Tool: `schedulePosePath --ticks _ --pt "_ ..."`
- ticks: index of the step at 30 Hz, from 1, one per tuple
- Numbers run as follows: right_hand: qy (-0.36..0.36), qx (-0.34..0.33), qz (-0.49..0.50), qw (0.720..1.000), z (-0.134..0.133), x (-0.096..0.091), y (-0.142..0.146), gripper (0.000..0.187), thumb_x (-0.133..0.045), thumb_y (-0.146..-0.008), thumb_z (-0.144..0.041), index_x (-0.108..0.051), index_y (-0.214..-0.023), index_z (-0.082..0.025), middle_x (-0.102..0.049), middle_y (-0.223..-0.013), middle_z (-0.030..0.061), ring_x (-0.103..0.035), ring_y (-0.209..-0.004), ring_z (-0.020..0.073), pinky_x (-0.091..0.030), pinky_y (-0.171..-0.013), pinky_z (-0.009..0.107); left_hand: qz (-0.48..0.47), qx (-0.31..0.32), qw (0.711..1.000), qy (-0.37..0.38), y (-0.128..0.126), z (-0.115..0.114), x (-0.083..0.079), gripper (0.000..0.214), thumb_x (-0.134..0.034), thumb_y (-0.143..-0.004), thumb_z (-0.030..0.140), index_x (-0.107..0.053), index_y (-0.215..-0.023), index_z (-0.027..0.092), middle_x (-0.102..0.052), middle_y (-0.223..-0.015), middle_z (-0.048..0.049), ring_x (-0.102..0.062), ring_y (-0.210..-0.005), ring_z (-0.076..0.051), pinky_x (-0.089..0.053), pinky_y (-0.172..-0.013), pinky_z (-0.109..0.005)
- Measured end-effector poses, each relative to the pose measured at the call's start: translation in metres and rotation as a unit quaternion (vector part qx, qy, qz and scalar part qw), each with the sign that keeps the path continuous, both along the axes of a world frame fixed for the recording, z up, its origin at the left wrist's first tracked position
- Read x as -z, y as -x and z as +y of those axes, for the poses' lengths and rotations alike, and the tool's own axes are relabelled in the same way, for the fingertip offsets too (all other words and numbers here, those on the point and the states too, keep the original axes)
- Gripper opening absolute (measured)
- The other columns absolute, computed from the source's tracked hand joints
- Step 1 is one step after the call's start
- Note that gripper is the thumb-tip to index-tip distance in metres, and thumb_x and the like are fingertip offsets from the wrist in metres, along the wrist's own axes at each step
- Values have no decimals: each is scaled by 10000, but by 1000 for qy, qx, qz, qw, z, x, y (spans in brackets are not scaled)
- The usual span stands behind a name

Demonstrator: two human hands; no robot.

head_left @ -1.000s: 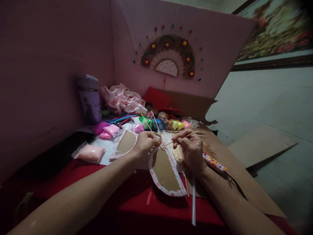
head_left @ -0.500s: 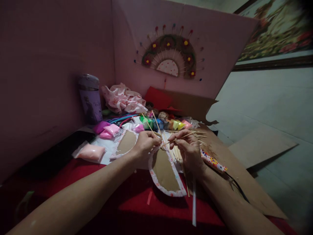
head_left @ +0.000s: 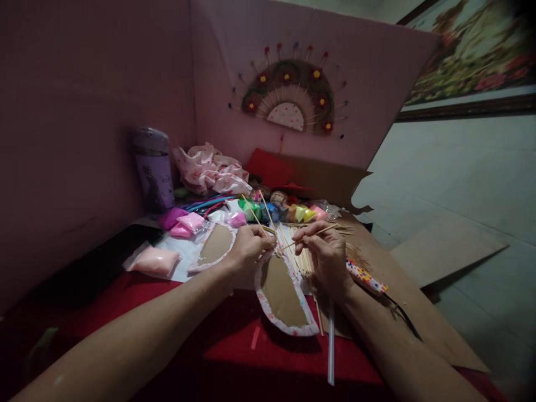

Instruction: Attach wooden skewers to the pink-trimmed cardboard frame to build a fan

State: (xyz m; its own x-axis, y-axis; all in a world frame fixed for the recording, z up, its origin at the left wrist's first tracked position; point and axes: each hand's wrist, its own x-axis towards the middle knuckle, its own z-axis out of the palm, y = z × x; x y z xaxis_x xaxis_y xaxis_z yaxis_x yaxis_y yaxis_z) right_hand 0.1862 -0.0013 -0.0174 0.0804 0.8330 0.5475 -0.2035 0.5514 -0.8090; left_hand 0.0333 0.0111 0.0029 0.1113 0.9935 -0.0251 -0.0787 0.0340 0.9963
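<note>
The right hand [head_left: 325, 251] has drawn back slightly, its fingers pinching a stick [head_left: 288, 245] just beside the panel's [head_left: 283, 293] top. The left hand [head_left: 251, 245] grips that end; work there appears unfinished.

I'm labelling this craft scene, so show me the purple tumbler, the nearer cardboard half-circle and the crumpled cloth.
Purple tumbler [head_left: 154, 176]: head view, middle of its side.
Nearer cardboard half-circle [head_left: 283, 291]: head view, bare middle.
Crumpled cloth [head_left: 211, 170]: head view, middle of the heap.
</note>
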Motion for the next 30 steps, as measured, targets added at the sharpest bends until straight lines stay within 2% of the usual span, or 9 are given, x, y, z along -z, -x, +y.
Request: schedulePosePath --ticks 4,17,23,30 --pt "-16 -5 18 1000 -3 -2 0 109 -520 -707 -77 -506 -711 -184 -643 -680 -15 -563 -489 98 -445 -495 247 -12 -17 1000 -7 1 0 1 218 -623 -572 87 -453 -452 152 -430 -377 46 -350 -349 -56 -234 -381 -205" --pt "-10 -67 -5 998 -7 -1 7 137 -514 -734 -59 -536 -761 -191 -639 -774 -4 -564 -589 111 -463 -607 287 -2 -7 1000 -16 1 0 1 229 -605 -599 76 -452 -449 156 -434 -375 53 -356 -334 -56 -237 -380 -204" --pt "-2 -47 -51 998 -5 2 5 97 -531 -766 -92 -552 -777 -186 -632 -764 -2 -563 -579 109 -462 -584 278 -1 -11 1000 -14 0 1 2 224 -619 -595 91 -459 -453 156 -434 -372 51 -366 -344 -65 -252 -383 -208" --pt "-48 4 -99 994 -15 0 11 67 -552 -794 -149 -557 -834 -204 -616 -768 -6 -569 -575 110 -473 -569 281 4 -44 999 -9 1 2 0 173 -616 -576 96 -495 -464 147 -454 -390 43 -375 -360 -69 -267 -404 -216"
